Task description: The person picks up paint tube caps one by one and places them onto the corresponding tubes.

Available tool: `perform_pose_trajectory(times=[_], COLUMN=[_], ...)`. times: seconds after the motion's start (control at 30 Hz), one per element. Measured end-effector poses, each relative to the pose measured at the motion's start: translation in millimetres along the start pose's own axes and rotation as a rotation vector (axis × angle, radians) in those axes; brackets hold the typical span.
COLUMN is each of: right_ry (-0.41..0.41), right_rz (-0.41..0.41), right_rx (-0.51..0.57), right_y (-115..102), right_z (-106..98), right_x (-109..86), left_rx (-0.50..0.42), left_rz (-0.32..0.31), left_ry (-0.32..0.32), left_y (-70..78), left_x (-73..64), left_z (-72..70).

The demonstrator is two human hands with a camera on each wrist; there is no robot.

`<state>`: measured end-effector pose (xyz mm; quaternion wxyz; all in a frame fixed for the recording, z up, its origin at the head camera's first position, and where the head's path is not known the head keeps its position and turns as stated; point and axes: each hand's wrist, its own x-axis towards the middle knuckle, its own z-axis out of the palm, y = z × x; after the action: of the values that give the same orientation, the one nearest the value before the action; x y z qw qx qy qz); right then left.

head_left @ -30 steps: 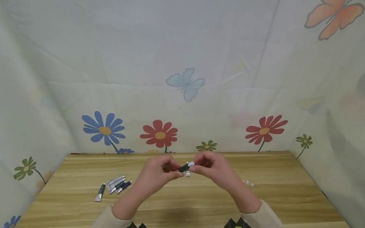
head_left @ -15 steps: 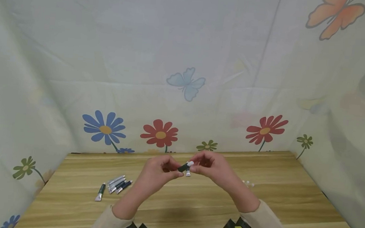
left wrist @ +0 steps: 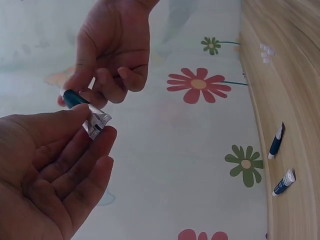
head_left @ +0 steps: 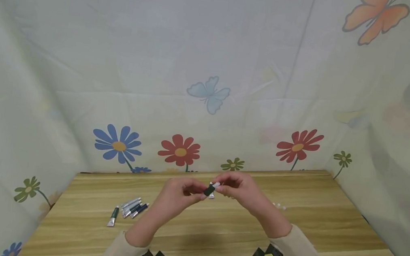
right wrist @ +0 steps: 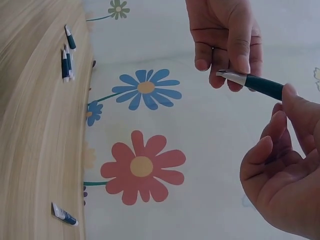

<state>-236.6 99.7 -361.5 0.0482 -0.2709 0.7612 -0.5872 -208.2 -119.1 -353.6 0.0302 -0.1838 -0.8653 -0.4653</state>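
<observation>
Between both hands, above the table, is a small paint tube (head_left: 209,190) with a dark green body, a silver crimped tail and a white cap end. My left hand (head_left: 179,195) pinches the tail between thumb and fingers, as the left wrist view shows from close up. The thumb and fingertips of my right hand (head_left: 240,190) pinch the opposite end at the cap, which they mostly cover in the right wrist view. There the tube (right wrist: 265,87) slants down from the left fingers to the right ones. Another tube (head_left: 211,195) lies on the table, partly hidden behind the held one.
Several tubes lie in a loose pile (head_left: 131,208) on the left of the wooden table (head_left: 225,235), with a single green tube (head_left: 113,216) beside it. Small white pieces (head_left: 278,206) lie beyond the right forearm. A flower-printed cloth (head_left: 155,111) rises behind the table.
The tube has shifted slightly to the right and now stands steeper in the head view. My left hand has followed it, and the right fingers have changed position a little at the cap.
</observation>
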Motion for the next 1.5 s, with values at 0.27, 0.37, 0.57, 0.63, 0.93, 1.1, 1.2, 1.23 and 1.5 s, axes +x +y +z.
perform_pose_trajectory(times=[0.27,0.37,0.57,0.63,0.93,1.1,1.2,1.23,1.5], right_ry=[0.053,0.084,0.065,0.034,0.053,0.106,0.137,0.147,0.238], right_rz=[0.031,0.067,0.089,0.077,0.111,0.162,0.187,0.192,0.232], right_rx=[-0.018,-0.032,-0.087,-0.107,-0.156,-0.193,-0.228,-0.24,-0.287], right_y=[-3.4,-5.1,-2.6,0.0,16.9,24.3,29.3,31.1,43.0], right_z=[5.1,6.1,2.6,-0.6,-27.1,-41.7,-48.6,-50.7,-66.1], right_x=[0.4,0.5,1.5,1.2,-10.6,-22.4,-29.8,-32.2,-52.6], left_rx=[0.081,0.116,0.126,0.112,-0.001,-0.08,-0.128,-0.137,-0.165], left_rz=[0.056,0.059,0.016,-0.007,-0.179,-0.268,-0.312,-0.318,-0.4], left_ry=[0.013,0.021,0.021,0.013,0.016,0.035,0.051,0.056,0.081], left_y=[1.0,1.2,-4.3,-9.2,-41.1,-66.6,-81.3,-85.3,-107.5], left_x=[0.6,1.6,6.1,7.9,17.8,24.6,27.2,27.7,33.1], left_z=[2.3,3.6,4.8,5.0,1.5,-2.8,-5.5,-6.3,-8.0])
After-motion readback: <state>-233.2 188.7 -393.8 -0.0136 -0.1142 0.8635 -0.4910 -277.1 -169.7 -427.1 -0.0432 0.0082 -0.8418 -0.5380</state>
